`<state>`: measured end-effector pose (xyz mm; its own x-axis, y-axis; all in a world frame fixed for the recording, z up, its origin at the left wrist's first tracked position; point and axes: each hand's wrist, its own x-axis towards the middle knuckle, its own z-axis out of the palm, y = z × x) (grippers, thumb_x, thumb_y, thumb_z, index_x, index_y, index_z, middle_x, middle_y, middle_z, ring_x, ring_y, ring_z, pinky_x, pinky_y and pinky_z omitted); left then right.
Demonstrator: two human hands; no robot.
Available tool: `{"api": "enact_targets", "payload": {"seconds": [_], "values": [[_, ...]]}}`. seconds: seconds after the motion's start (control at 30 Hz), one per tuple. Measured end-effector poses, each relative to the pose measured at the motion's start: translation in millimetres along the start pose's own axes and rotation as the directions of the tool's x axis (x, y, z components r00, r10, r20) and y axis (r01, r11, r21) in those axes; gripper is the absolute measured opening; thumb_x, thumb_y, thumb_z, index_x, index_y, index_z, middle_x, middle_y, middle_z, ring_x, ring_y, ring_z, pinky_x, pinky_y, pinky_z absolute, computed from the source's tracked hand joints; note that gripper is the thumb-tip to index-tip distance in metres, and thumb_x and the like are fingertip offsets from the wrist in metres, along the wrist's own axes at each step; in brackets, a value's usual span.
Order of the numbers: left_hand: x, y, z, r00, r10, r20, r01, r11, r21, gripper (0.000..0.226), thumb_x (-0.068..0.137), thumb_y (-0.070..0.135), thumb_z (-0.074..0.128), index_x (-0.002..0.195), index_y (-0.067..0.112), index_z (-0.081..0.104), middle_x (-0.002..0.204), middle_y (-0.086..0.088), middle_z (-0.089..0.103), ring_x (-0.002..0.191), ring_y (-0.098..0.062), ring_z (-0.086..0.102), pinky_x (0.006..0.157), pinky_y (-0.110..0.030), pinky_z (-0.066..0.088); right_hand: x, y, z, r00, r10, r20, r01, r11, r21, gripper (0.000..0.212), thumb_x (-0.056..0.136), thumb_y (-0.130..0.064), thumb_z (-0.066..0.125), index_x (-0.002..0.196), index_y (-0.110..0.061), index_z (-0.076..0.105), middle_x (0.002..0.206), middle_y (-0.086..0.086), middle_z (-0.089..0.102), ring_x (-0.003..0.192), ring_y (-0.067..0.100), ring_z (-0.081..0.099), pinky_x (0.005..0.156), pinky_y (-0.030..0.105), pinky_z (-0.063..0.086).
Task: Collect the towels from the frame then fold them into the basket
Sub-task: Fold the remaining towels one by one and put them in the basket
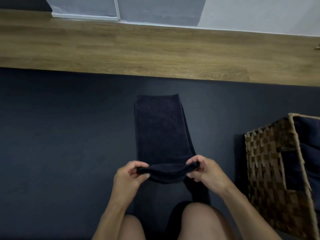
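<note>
**Folding the long dark towel in half**

The towel (157, 129) lies on the dark mat (60, 135) as a long thin strip. It points away from the person. Its far end is flat on the mat. Its near end is lifted up a little.

The left hand (129, 177) pinches the near left corner between thumb and fingers. The right hand (206, 172) pinches the near right corner the same way. The edge runs between the two hands and dips a bit in the middle. A dark piece hangs down under the right hand, toward the person's knees (204, 220). It looks like part of the same towel, but it is hard to tell.

The step now seems to be folding the strip in half. To do it well, the person should lift both corners to the same height and carry them forward together. The near edge should land right on top of the far edge, corner on corner. The hands should not pull apart too hard, or the strip may twist. A flat pat after that would push out any bumps.

The basket (270, 161) stands near the towel, on the right. Dark cloth (308, 135) lies inside it, maybe towels. Past the mat there is a wooden floor (138, 52) and a pale wall (259, 13).
</note>
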<state>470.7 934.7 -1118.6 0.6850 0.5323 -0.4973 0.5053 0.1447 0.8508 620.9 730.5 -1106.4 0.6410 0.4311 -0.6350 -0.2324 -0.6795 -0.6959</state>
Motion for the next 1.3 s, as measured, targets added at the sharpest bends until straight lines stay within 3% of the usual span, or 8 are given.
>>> {"api": "enact_targets", "payload": {"seconds": [0.3, 0.4, 0.5, 0.73, 0.83, 0.97, 1.17, 1.3], "values": [[26.4, -1.0, 2.0, 0.986, -0.048, -0.157, 0.068, 0.989, 0.128, 0.015, 0.089, 0.016, 0.07, 0.078, 0.026, 0.071, 0.071, 0.011, 0.072, 0.067, -0.001, 0.062, 0.072, -0.027, 0.051, 22.7, -15.1, -2.1, 0.937, 0.289, -0.198, -0.199, 0.904, 0.379, 0.005, 0.094, -0.008, 0.058, 0.094, -0.004, 0.062, 0.071, 0.01, 0.07, 0.055, 0.017, 0.064, 0.051, 0.024, 0.05], [35.9, 0.9, 0.9, 0.978, -0.091, -0.187, 0.121, 0.981, 0.153, 0.016, 0.087, 0.018, 0.072, 0.075, 0.028, 0.071, 0.077, 0.008, 0.071, 0.07, -0.009, 0.059, 0.078, -0.033, 0.052, 18.0, -14.4, 8.4, 0.782, -0.173, -0.598, 0.182, 0.982, -0.045, 0.005, 0.091, -0.011, 0.062, 0.091, -0.016, 0.064, 0.079, -0.001, 0.068, 0.065, 0.013, 0.063, 0.063, 0.025, 0.052], [43.0, 6.9, 1.3, 0.973, -0.131, -0.188, 0.164, 0.972, 0.168, 0.015, 0.087, 0.018, 0.071, 0.075, 0.026, 0.072, 0.082, 0.008, 0.071, 0.071, -0.008, 0.057, 0.075, -0.029, 0.051, 8.9, -8.7, 29.3, 0.594, -0.781, -0.196, 0.553, 0.572, -0.606, 0.011, 0.088, -0.019, 0.066, 0.097, -0.022, 0.07, 0.099, -0.007, 0.067, 0.088, 0.009, 0.06, 0.078, 0.023, 0.046], [51.6, 15.0, 0.7, 0.969, 0.026, -0.246, 0.064, 0.934, 0.352, 0.01, 0.085, 0.02, 0.074, 0.084, 0.024, 0.065, 0.085, 0.006, 0.064, 0.057, -0.009, 0.06, 0.056, -0.029, 0.053, 30.9, 13.1, 31.5, 0.729, -0.646, 0.225, 0.444, 0.197, -0.874, 0.06, 0.067, -0.028, 0.086, 0.122, -0.027, 0.061, 0.121, -0.004, 0.065, 0.108, 0.018, 0.063, 0.088, 0.037, 0.048], [37.4, 7.8, -2.3, 0.841, 0.54, 0.031, -0.407, 0.594, 0.694, 0.012, 0.083, 0.031, 0.074, 0.083, 0.025, 0.064, 0.087, 0.014, 0.057, 0.063, -0.004, 0.057, 0.058, -0.027, 0.05, 40.9, 8.3, 27.0, 0.696, -0.673, 0.25, 0.457, 0.146, -0.878, 0.046, 0.075, -0.017, 0.079, 0.116, -0.026, 0.061, 0.112, -0.006, 0.067, 0.098, 0.016, 0.064, 0.091, 0.034, 0.036], [35.3, -11.7, -8.8, 0.77, 0.54, 0.34, -0.535, 0.255, 0.806, 0.046, 0.066, 0.033, 0.086, 0.105, 0.023, 0.063, 0.104, 0.01, 0.059, 0.081, -0.015, 0.054, 0.062, -0.029, 0.055, 45.5, -12.0, 20.5, 0.738, -0.621, 0.263, 0.48, 0.21, -0.852, 0.025, 0.092, -0.017, 0.058, 0.115, -0.024, 0.052, 0.096, -0.007, 0.066, 0.091, 0.016, 0.059, 0.094, 0.033, 0.036], [52.5, 11.2, -16.0, 0.917, 0.354, 0.184, -0.381, 0.638, 0.669, 0.033, 0.089, 0.019, 0.067, 0.121, 0.024, 0.062, 0.091, 0.022, 0.047, 0.093, -0.01, 0.049, 0.084, -0.031, 0.048, 66.4, -34.7, 7.6, 0.888, -0.404, 0.222, 0.441, 0.602, -0.666, 0.014, 0.1, -0.025, 0.049, 0.113, -0.027, 0.045, 0.099, -0.001, 0.063, 0.093, 0.018, 0.056, 0.098, 0.037, 0.038], [78.7, 25.0, -17.1, 0.987, 0.086, 0.133, -0.146, 0.815, 0.561, 0.021, 0.095, 0.025, 0.06, 0.115, 0.031, 0.063, 0.104, 0.005, 0.062, 0.096, -0.013, 0.058, 0.083, -0.026, 0.043, 77.1, -35.7, 5.8, 0.807, -0.588, 0.054, 0.425, 0.514, -0.745, 0.014, 0.093, -0.024, 0.064, 0.107, -0.024, 0.065, 0.104, -0.004, 0.054, 0.092, 0.016, 0.053, 0.084, 0.035, 0.042]]}}
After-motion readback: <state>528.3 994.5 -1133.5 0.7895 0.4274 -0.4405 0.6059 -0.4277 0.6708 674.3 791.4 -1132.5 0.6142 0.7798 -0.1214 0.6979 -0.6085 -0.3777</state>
